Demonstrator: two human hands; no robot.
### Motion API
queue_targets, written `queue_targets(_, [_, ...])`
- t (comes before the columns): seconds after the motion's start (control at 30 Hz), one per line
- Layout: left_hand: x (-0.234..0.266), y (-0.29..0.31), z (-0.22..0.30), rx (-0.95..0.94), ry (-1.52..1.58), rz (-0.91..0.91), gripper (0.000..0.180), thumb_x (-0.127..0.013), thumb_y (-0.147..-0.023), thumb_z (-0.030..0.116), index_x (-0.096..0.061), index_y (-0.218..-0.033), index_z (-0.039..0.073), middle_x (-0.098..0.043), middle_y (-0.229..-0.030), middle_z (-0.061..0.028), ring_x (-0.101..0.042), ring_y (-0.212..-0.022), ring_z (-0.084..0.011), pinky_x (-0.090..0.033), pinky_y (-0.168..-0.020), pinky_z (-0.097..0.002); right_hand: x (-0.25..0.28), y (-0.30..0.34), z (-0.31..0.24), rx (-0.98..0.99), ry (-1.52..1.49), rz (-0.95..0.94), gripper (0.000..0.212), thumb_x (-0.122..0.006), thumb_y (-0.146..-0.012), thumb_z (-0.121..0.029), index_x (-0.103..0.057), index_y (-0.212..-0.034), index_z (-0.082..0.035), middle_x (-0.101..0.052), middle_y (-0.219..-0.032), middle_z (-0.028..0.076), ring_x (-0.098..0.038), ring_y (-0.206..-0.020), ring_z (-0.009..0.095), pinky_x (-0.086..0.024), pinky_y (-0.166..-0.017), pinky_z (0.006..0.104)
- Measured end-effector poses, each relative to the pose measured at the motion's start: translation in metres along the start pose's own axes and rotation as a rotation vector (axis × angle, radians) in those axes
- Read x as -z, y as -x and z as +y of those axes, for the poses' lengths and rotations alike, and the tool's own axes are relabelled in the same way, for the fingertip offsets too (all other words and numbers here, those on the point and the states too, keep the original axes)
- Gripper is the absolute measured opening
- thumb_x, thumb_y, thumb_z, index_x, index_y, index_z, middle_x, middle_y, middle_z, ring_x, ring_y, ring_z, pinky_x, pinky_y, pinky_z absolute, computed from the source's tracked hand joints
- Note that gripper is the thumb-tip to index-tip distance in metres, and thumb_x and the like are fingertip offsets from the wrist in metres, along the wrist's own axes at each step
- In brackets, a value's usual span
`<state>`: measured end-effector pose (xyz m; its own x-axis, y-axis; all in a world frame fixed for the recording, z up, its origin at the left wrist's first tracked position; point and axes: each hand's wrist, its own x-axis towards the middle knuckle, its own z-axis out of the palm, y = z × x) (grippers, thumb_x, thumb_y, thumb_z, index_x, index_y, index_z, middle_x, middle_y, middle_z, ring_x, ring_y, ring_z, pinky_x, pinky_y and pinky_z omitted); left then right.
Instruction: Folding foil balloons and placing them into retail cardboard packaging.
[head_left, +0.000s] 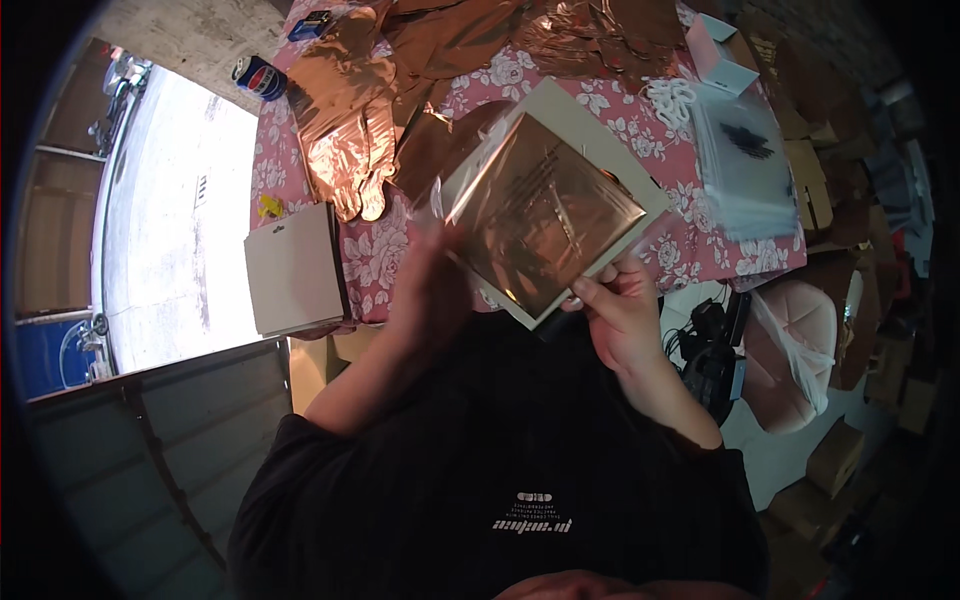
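In front of my chest, tilted to a diamond, is a flat pale card with a shiny copper-coloured foil packet over it. Clear plastic glints along its left edge. My right hand pinches the lower right edge of this stack, thumb on top. My left hand is beside the lower left edge, smeared by motion; its fingers cannot be made out, nor whether they touch the stack. Behind lie copper foil gloves, spread flat on the pink floral tablecloth.
A stack of pale cards sits at the table's left corner, near a blue can. More copper foil covers the far side. To the right are clear plastic bags, a white cord bundle, an open white box and a padded stool.
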<state>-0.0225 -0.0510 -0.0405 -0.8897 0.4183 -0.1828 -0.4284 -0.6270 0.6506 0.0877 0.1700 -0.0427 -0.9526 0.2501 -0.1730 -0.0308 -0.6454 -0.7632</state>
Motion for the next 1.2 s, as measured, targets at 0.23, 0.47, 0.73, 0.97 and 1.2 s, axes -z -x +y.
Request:
queue_targets(0.23, [-0.003,-0.052,0.088,0.054,-0.446,-0.102,0.050,-0.062,-0.113,0.030,-0.056,-0.152,-0.001,-0.074,-0.124,-0.0117,-0.072,-0.103,-0.0170,-0.062,-0.084,-0.0340,0.022,0.013,-0.013,0.023,0.212,-0.093,0.036,-0.075,-0.098,0.005,-0.068,-0.132,-0.005,-0.068,-0.105,0.003,-0.070,-0.093,0.015,-0.063,-0.078,0.0317])
queue_targets(0.47, [-0.032,-0.054,0.072,0.097,-0.826,-0.131,0.022,-0.075,-0.105,0.018,-0.075,-0.118,0.001,-0.076,-0.109,-0.0026,-0.069,-0.097,-0.0104,-0.051,-0.084,-0.0250,0.032,0.016,-0.016,-0.021,0.224,-0.106,0.027,-0.073,-0.100,0.005,-0.069,-0.126,-0.003,-0.074,-0.111,0.006,-0.071,-0.099,0.017,-0.061,-0.085,0.0337])
queue_targets(0.73, [-0.007,-0.051,0.062,0.150,-0.721,-0.165,0.024,-0.080,-0.103,0.026,-0.079,-0.102,0.002,-0.072,-0.086,0.0013,-0.058,-0.060,-0.0059,-0.045,-0.053,-0.0222,0.031,0.014,-0.023,-0.033,0.115,-0.035,0.012,-0.065,-0.112,-0.010,-0.073,-0.116,-0.004,-0.076,-0.111,0.005,-0.071,-0.099,0.014,-0.056,-0.088,0.0312])
queue_targets(0.97, [-0.024,-0.034,0.064,0.203,-0.479,-0.068,0.022,-0.073,-0.108,0.023,-0.078,-0.111,0.002,-0.075,-0.096,0.0032,-0.061,-0.070,-0.0031,-0.045,-0.057,-0.0183,0.020,0.009,-0.028,0.054,0.138,0.039,0.008,-0.068,-0.110,-0.007,-0.074,-0.113,-0.003,-0.079,-0.112,0.007,-0.074,-0.101,0.017,-0.058,-0.093,0.0328])
queue_targets(1.2, [-0.010,-0.035,0.059,0.162,-0.751,-0.091,0.013,-0.077,-0.105,0.018,-0.077,-0.103,0.004,-0.075,-0.092,0.0029,-0.061,-0.075,-0.0018,-0.047,-0.061,-0.0198,0.034,0.010,-0.020,0.082,0.135,0.016,0.009,-0.067,-0.109,-0.006,-0.074,-0.114,-0.003,-0.079,-0.113,0.007,-0.075,-0.103,0.018,-0.060,-0.094,0.0350])
